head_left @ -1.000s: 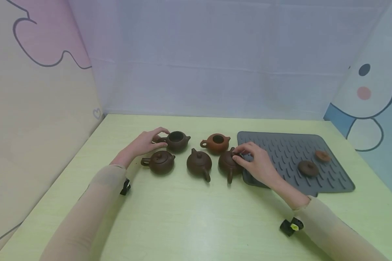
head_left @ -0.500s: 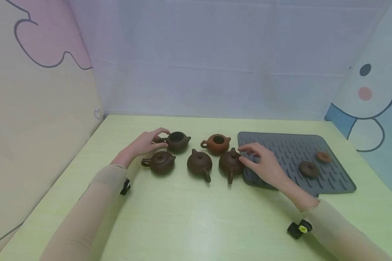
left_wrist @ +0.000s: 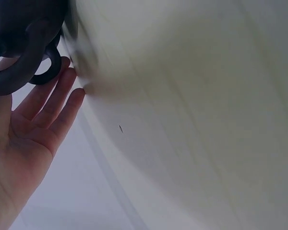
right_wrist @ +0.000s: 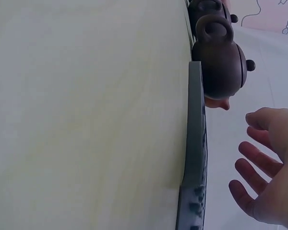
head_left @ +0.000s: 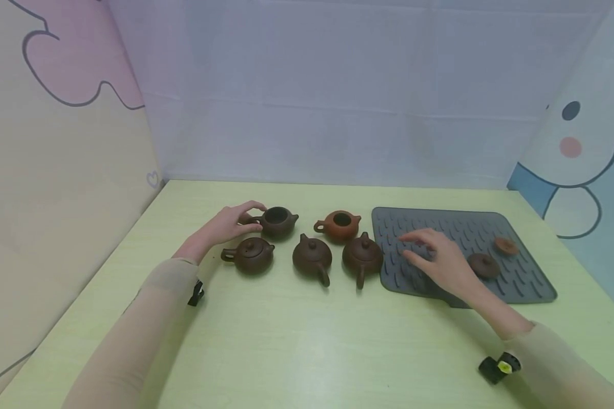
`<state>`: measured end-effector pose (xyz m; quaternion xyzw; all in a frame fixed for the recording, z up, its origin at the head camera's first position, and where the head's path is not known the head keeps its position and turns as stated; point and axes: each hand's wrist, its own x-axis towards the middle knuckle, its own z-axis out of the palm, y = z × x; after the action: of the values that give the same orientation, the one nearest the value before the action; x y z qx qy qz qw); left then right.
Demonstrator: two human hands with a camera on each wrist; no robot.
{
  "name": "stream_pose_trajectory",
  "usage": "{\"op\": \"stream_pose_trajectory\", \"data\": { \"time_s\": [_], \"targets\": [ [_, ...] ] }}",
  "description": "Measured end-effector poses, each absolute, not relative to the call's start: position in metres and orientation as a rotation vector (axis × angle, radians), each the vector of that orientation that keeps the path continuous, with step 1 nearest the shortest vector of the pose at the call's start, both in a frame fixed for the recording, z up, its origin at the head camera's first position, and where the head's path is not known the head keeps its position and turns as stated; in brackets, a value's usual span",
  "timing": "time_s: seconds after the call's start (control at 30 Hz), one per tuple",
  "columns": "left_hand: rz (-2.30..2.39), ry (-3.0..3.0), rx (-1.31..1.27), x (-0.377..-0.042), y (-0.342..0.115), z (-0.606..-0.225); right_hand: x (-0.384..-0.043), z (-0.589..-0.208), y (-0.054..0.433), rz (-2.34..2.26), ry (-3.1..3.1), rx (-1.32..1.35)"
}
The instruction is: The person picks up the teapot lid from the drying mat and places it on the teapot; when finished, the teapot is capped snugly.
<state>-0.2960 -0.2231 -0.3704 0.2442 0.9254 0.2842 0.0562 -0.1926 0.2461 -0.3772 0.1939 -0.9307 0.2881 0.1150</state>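
My left hand (head_left: 230, 223) reaches around the handle side of a dark, lidless teapot (head_left: 277, 221), fingertips right at its rim and handle. In the left wrist view, several of that hand's fingers (left_wrist: 62, 103) lie straight beside the small handle; the thumb is hidden behind the teapots. My right hand (head_left: 440, 261) hangs over the grey mat (head_left: 409, 218), holding nothing, thumb and fingers apart. Left of it stands a brown lidded teapot (head_left: 362, 257). Two more lidded teapots, a middle one (head_left: 312, 257) and a left one (head_left: 252, 255), share the front row.
An orange-brown lidless teapot (head_left: 339, 224) stands in the back row. On the mat's right side lie a dark lid (head_left: 484, 266) and a smaller reddish lid (head_left: 506, 246). A fabric backdrop (head_left: 307, 142) rises behind the pale table (head_left: 286, 341).
My right hand has let go of the lid knob on the right-hand brown teapot and moved right over the mat. My left hand and the teapots have stayed put.
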Motion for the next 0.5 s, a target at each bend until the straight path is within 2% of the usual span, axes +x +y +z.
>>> {"op": "stream_pose_trajectory", "data": {
  "time_s": [0.5],
  "targets": [
    [0.860, 2.806, 0.714, -0.296, -0.223, -0.371, -0.186, -0.377, 0.307, 0.681, -2.696, 0.603]
  ]
}}
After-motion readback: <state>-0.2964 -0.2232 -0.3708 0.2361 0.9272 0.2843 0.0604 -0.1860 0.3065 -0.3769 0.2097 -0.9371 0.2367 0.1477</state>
